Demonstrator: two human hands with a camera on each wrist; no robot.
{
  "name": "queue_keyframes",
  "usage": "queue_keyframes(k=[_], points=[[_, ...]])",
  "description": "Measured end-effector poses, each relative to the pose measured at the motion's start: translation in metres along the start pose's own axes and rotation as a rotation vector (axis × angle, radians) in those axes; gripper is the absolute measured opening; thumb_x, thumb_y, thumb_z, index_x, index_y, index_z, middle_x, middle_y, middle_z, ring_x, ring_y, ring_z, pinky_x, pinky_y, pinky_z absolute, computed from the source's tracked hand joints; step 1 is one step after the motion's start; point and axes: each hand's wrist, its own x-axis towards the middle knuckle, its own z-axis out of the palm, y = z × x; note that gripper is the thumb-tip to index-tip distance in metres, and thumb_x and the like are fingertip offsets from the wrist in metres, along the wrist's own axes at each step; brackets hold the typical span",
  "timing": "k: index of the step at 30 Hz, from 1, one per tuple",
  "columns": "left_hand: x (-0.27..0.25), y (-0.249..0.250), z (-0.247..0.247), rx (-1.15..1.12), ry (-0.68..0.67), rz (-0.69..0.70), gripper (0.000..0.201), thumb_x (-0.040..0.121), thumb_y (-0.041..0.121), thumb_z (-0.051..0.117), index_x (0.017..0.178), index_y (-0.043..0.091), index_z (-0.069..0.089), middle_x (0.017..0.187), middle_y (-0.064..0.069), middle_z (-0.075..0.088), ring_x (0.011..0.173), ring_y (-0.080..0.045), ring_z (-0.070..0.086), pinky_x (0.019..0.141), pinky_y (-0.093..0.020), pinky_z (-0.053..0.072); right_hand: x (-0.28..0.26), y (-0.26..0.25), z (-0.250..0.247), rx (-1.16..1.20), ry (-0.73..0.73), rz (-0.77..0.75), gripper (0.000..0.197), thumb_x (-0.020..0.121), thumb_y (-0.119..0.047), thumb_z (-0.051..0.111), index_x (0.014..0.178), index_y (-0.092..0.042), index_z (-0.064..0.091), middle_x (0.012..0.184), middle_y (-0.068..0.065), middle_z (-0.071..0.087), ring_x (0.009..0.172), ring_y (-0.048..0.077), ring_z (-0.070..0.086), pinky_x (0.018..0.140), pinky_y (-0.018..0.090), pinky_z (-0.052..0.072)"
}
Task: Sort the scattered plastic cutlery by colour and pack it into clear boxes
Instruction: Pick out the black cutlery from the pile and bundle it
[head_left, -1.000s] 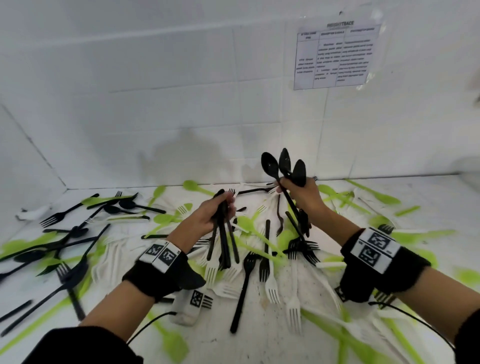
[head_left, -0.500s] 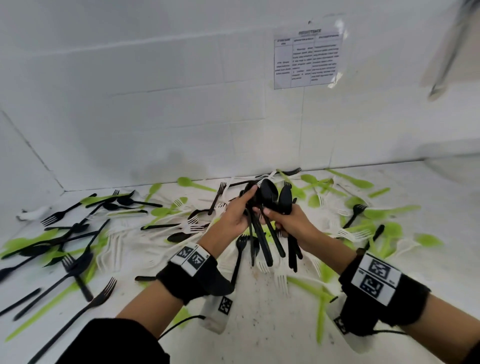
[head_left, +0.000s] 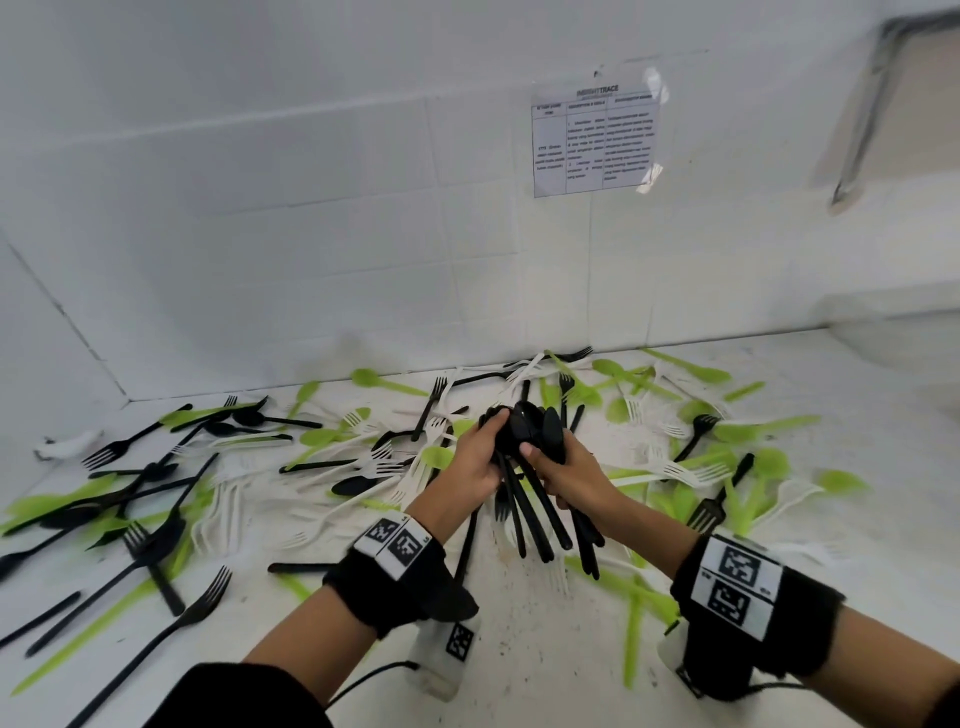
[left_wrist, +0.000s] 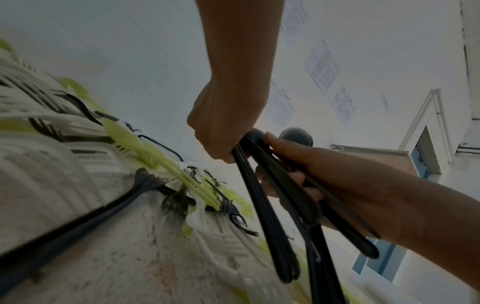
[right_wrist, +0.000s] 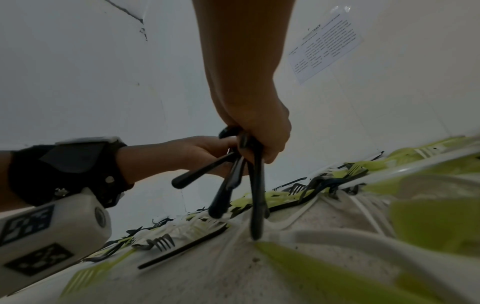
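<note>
Starting at the far left of the head view, black forks (head_left: 124, 447) and green pieces are seen lying mixed up on the white table (head_left: 519, 649). More loose black forks are spread along the lower left. White forks (head_left: 363, 467) and green spoons (head_left: 374, 379) are scattered through the middle.

Just right of the middle, a bunch of black cutlery (head_left: 530, 499) is held up above the table. The spoon ends point up and the handles hang down. The left hand (head_left: 467, 462) is curled around the left side of the bunch. The right hand (head_left: 566, 473) is curled around the right side. Both hands are closed on the same bunch, and the two hands are touching it together. The same grip is seen from below in both wrist views.

On the right, more green spoons, white forks and a few black forks are left lying on the table.

No clear box can be seen anywhere. It is judged that only a small part is done: some black pieces are gathered. Nothing is packed yet. Most black, green and white pieces must still be picked up.
</note>
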Motion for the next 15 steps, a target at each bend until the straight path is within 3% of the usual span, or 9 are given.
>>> queue_keyframes(k=[2, 4, 7, 9, 11, 13, 15], points=[[0.001, 0.0, -0.002, -0.003, 0.007, -0.013, 0.03, 0.095, 0.017, 0.051, 0.12, 0.001, 0.054, 0.099, -0.013, 0.064, 0.084, -0.021, 0.062, 0.069, -0.03, 0.054, 0.004, 0.0, 0.001, 0.046, 0.015, 0.009, 0.019, 0.094, -0.026, 0.053, 0.107, -0.013, 0.047, 0.064, -0.002, 0.045, 0.049, 0.008, 0.04, 0.038, 0.014, 0.031], [0.001, 0.0, -0.005, -0.009, -0.027, -0.021, 0.034, 0.095, 0.024, 0.051, 0.119, 0.001, 0.055, 0.102, -0.013, 0.065, 0.087, -0.02, 0.063, 0.075, -0.029, 0.053, 0.006, -0.001, 0.0, 0.041, 0.016, -0.016, 0.017, 0.093, -0.022, 0.055, 0.105, -0.011, 0.048, 0.062, 0.0, 0.047, 0.047, 0.011, 0.04, 0.04, 0.018, 0.032], [-0.002, 0.003, -0.006, 0.009, -0.093, -0.028, 0.037, 0.094, 0.034, 0.051, 0.107, 0.001, 0.06, 0.099, -0.011, 0.067, 0.085, -0.017, 0.064, 0.074, -0.026, 0.053, 0.007, -0.003, 0.0, -0.028, 0.033, -0.102, 0.012, 0.091, -0.017, 0.058, 0.098, -0.014, 0.049, 0.062, -0.001, 0.048, 0.048, 0.012, 0.042, 0.04, 0.017, 0.033], [-0.004, 0.003, -0.007, 0.029, -0.125, -0.035, 0.026, 0.094, 0.026, 0.053, 0.099, 0.002, 0.062, 0.088, -0.01, 0.07, 0.076, -0.017, 0.068, 0.065, -0.028, 0.056, 0.008, -0.002, 0.003, -0.096, 0.059, -0.179, 0.016, 0.09, -0.015, 0.06, 0.103, -0.011, 0.052, 0.065, -0.002, 0.049, 0.05, 0.012, 0.045, 0.042, 0.013, 0.035], [-0.007, 0.003, -0.009, 0.053, -0.124, -0.036, 0.011, 0.093, 0.008, 0.052, 0.097, 0.0, 0.059, 0.074, -0.01, 0.07, 0.062, -0.016, 0.068, 0.051, -0.026, 0.054, 0.01, -0.002, 0.006, -0.182, 0.071, -0.247, 0.021, 0.088, -0.014, 0.063, 0.106, -0.007, 0.055, 0.072, -0.005, 0.052, 0.059, 0.008, 0.049, 0.053, 0.012, 0.04], [-0.007, 0.004, -0.013, 0.055, -0.086, -0.028, 0.012, 0.092, -0.001, 0.048, 0.099, -0.001, 0.057, 0.075, -0.013, 0.067, 0.06, -0.018, 0.067, 0.05, -0.026, 0.054, 0.011, -0.001, 0.01, -0.225, 0.055, -0.289, 0.017, 0.088, -0.016, 0.063, 0.103, -0.008, 0.059, 0.075, -0.009, 0.054, 0.066, 0.002, 0.051, 0.06, 0.01, 0.04], [-0.008, 0.006, -0.017, 0.036, -0.059, -0.023, 0.013, 0.092, -0.002, 0.043, 0.089, 0.0, 0.056, 0.067, -0.009, 0.065, 0.056, -0.015, 0.063, 0.05, -0.025, 0.053, 0.011, -0.001, 0.012, -0.188, 0.024, -0.277, 0.008, 0.09, -0.018, 0.06, 0.098, -0.015, 0.059, 0.072, -0.009, 0.056, 0.063, -0.002, 0.052, 0.058, 0.007, 0.04]])
